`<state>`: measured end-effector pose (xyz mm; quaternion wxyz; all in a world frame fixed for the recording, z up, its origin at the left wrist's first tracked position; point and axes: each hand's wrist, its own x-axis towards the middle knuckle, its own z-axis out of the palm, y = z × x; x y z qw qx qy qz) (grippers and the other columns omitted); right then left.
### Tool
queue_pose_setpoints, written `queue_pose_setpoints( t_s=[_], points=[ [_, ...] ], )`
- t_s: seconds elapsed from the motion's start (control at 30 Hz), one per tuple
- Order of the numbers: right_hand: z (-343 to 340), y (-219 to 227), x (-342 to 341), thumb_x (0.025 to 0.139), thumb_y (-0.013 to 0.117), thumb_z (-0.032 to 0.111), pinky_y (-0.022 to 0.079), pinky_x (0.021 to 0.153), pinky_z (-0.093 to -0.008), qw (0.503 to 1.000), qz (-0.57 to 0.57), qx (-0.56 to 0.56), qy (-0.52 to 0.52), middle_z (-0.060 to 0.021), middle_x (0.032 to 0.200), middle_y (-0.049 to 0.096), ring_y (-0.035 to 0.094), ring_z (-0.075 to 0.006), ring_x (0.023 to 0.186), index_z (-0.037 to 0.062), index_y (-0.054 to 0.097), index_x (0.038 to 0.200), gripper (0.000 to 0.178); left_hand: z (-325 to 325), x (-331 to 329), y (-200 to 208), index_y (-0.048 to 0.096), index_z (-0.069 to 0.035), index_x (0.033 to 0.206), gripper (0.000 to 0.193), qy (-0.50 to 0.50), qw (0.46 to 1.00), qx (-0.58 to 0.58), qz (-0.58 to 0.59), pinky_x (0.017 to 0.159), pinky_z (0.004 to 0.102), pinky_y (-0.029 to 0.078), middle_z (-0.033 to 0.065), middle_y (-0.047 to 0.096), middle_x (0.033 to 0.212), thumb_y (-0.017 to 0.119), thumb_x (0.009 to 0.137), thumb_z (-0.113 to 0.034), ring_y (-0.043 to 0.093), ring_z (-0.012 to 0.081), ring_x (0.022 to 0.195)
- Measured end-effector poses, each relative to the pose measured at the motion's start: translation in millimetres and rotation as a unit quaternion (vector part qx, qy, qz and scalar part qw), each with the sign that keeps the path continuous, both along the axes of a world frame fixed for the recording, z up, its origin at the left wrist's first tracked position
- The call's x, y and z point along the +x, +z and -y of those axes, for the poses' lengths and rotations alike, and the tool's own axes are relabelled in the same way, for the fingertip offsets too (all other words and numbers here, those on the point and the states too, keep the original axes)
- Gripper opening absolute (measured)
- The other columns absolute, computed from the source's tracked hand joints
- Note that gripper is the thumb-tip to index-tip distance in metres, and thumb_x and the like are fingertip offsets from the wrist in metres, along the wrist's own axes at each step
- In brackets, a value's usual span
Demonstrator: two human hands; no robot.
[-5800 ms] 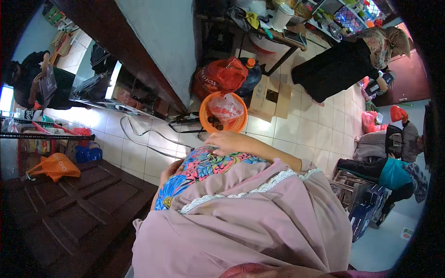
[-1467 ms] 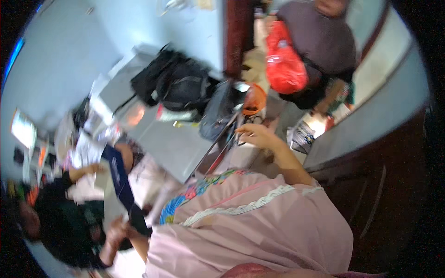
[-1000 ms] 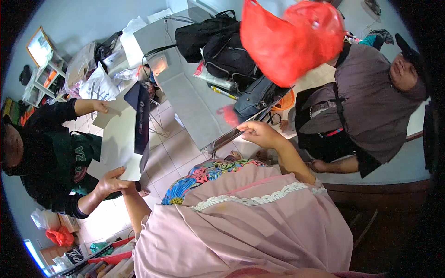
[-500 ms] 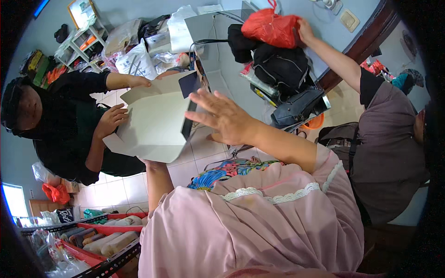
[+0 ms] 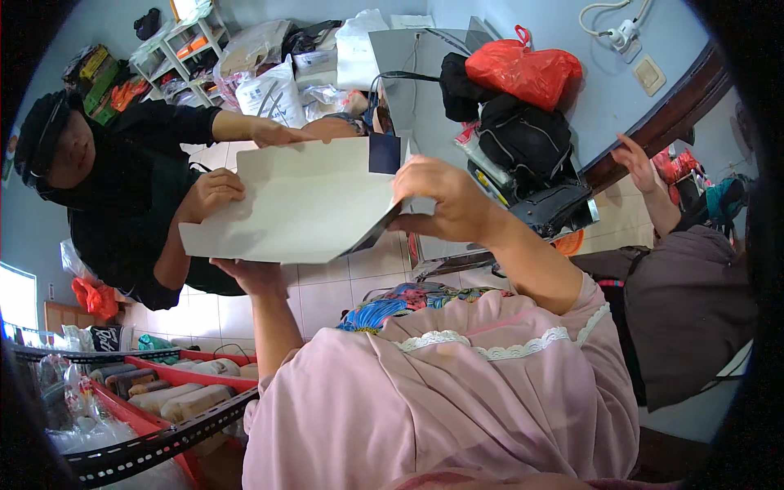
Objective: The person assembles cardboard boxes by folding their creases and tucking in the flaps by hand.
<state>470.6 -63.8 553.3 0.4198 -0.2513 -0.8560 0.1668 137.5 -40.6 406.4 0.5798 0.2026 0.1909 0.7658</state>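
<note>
A partly folded cardboard box blank (image 5: 306, 200), cream inside with a dark navy outer side and flap, hangs tilted in front of me. My right hand (image 5: 449, 200) is closed on its right edge, fingers above and thumb below. From under the near left edge my left hand (image 5: 255, 276) holds the cardboard; its fingers are mostly hidden behind it. Across from me, a person in black has one hand (image 5: 214, 194) gripping the left side of the blank, and the other hand (image 5: 276, 133) at its far edge.
A red plastic bag (image 5: 527, 72) and black bags (image 5: 527, 135) lie on a grey table. Lower left stands a rack (image 5: 155, 441) with red dividers and several wrapped goods. Another person in grey-brown (image 5: 686, 302) is at my right, one hand (image 5: 637, 163) raised. Shelves (image 5: 192, 49) stand behind.
My right hand, spread beside the blank before, has closed on its right edge. The blank has turned slightly and lies flatter. The person at right has let go of the red bag.
</note>
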Motion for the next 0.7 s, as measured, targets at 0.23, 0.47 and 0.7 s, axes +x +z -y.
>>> queue_pose_setpoints(
  t_s=[0.23,0.47,0.7],
  points=[
    [26,17,67,0.072,0.075,0.001,0.046,0.077,-0.0311,0.990,-0.083,-0.106,-0.036,-0.0060,0.094,0.062,0.059,-0.0182,0.087,0.0032,0.061,0.095,0.028,5,-1,27,0.019,-0.011,0.144,0.100,0.121,0.912,0.133,-0.369,0.109,0.0419,0.024,0.0098,0.034,0.140,0.073,0.071,-0.054,0.033,0.0274,0.130],
    [71,0,120,0.076,0.074,0.011,0.047,0.080,-0.0268,0.903,-0.331,-0.262,-0.085,-0.0070,0.097,0.062,0.060,-0.0143,0.087,-0.0018,0.057,0.106,0.036,-13,21,86,0.014,-0.005,0.146,0.114,0.139,0.818,0.230,-0.508,0.112,0.0393,0.018,0.0156,0.023,0.149,0.083,0.064,-0.043,0.023,0.0279,0.138],
    [115,-7,176,0.078,0.073,0.013,0.045,0.086,-0.0286,0.859,-0.374,-0.273,-0.219,-0.0040,0.107,0.063,0.058,-0.0128,0.095,0.0006,0.055,0.118,0.045,-11,84,76,0.036,-0.001,0.135,0.081,-0.253,0.896,0.135,-0.338,0.099,0.0348,0.039,0.0093,0.052,0.124,0.081,0.070,-0.017,0.051,0.0211,0.115]
  ],
)
